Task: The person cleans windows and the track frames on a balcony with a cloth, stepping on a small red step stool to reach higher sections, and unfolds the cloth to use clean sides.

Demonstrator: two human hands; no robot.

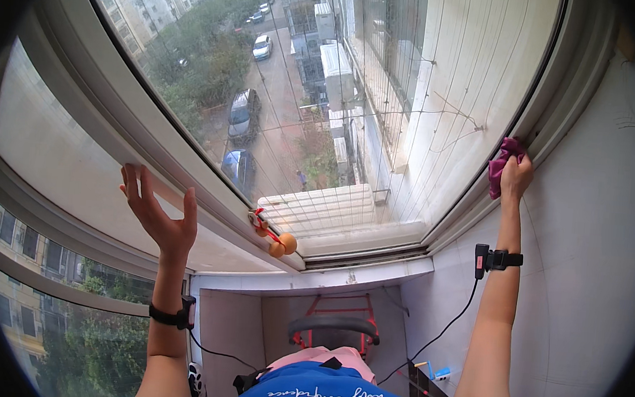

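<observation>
My right hand (515, 175) grips a crumpled purple cloth (500, 167) and presses it against the right side of the white window frame (568, 101). Over at the left, my left hand (159, 214) has its fingers spread and holds nothing. Its fingertips are at the white frame bar (107, 131) left of the large glass pane (313, 114); whether they touch it I cannot tell. Small orange gourds (286, 245) on a red cord hang at the pane's lower left corner, between my hands.
Below the sill (368, 271) stands a red-framed folding thing with a black padded bar (335, 324), close to my body. A blue-and-white object (441, 373) lies at lower right. Black cables run from both wrist straps. Beyond the glass are wires, parked cars and air-conditioner units.
</observation>
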